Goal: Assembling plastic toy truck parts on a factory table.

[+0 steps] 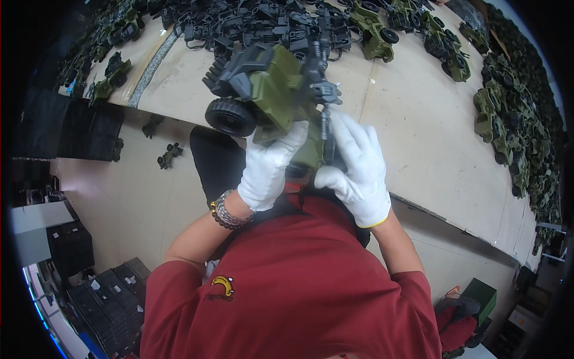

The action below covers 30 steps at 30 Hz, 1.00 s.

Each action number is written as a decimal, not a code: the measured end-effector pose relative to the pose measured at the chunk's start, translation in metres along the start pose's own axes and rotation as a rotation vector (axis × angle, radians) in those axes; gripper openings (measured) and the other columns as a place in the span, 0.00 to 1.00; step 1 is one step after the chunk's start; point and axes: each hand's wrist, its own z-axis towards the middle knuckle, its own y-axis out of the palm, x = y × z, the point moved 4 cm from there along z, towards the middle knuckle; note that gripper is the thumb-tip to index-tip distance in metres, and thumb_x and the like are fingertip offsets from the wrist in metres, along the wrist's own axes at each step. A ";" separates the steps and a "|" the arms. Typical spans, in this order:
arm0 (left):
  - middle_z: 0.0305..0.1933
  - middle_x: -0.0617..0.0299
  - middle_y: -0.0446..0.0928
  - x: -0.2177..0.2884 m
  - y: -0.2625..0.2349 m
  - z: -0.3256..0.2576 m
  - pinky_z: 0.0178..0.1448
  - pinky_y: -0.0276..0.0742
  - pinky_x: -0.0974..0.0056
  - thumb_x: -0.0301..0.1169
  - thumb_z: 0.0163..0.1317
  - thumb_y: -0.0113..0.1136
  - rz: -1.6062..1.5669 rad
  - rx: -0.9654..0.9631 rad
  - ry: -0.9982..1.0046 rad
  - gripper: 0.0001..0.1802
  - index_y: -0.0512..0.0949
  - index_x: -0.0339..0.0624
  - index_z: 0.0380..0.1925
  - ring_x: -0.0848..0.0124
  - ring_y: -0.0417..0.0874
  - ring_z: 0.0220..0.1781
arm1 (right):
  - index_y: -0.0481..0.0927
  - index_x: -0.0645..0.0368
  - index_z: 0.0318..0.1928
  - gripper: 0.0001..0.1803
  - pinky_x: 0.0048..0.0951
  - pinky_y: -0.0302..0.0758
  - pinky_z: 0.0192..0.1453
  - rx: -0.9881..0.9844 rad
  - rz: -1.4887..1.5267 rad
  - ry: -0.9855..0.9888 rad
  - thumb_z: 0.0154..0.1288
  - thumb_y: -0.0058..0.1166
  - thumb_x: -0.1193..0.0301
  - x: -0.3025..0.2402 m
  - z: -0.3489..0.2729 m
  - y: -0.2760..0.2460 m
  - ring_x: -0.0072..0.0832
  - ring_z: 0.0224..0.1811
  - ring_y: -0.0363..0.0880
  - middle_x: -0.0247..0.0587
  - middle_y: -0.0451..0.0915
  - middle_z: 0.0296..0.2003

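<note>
An olive-green toy military jeep (281,84) with dark grey front parts and a thick black wheel is held up in front of me, tilted, above the table's near edge. My left hand (269,161), in a white glove, grips its underside, thumb along the green body. On the toy's right side stands a dark grey toy gun (324,90) with a long barrel, partly blurred. My right hand (359,167), also white-gloved, curls around that side. Its fingers lie by the lower end of the gun and its thumb is near the body; the exact contact is hidden.
Dark grey plastic parts (257,27) lie heaped along the far side of the pale table (412,137). Finished-looking green toy jeeps (490,113) crowd the right edge, others the far left. Two small toy pieces (170,155) lie on the floor; black crates (113,293) stand lower left.
</note>
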 end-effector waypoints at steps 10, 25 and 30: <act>0.57 0.58 0.79 0.001 0.006 0.003 0.60 0.80 0.59 0.38 0.74 0.57 -0.677 -0.075 -0.468 0.19 0.75 0.42 0.59 0.66 0.82 0.57 | 0.65 0.63 0.70 0.60 0.46 0.74 0.55 -0.222 -0.159 -0.024 0.43 0.64 0.35 -0.020 0.014 -0.023 0.51 0.50 0.75 0.53 0.71 0.66; 0.57 0.56 0.78 0.044 0.022 -0.014 0.66 0.74 0.61 0.27 0.71 0.57 -0.574 -0.323 -0.477 0.26 0.61 0.34 0.65 0.68 0.79 0.60 | 0.78 0.57 0.51 0.42 0.45 0.74 0.48 0.300 -0.026 -0.334 0.39 0.71 0.44 -0.020 0.022 -0.019 0.44 0.46 0.79 0.44 0.79 0.51; 0.62 0.55 0.76 0.028 -0.016 -0.007 0.70 0.71 0.50 0.55 0.71 0.54 -0.958 -0.040 -1.050 0.34 0.65 0.43 0.66 0.63 0.77 0.65 | 0.77 0.57 0.56 0.41 0.46 0.74 0.58 0.143 -0.036 -0.155 0.40 0.73 0.51 0.000 0.034 -0.036 0.48 0.54 0.77 0.48 0.76 0.57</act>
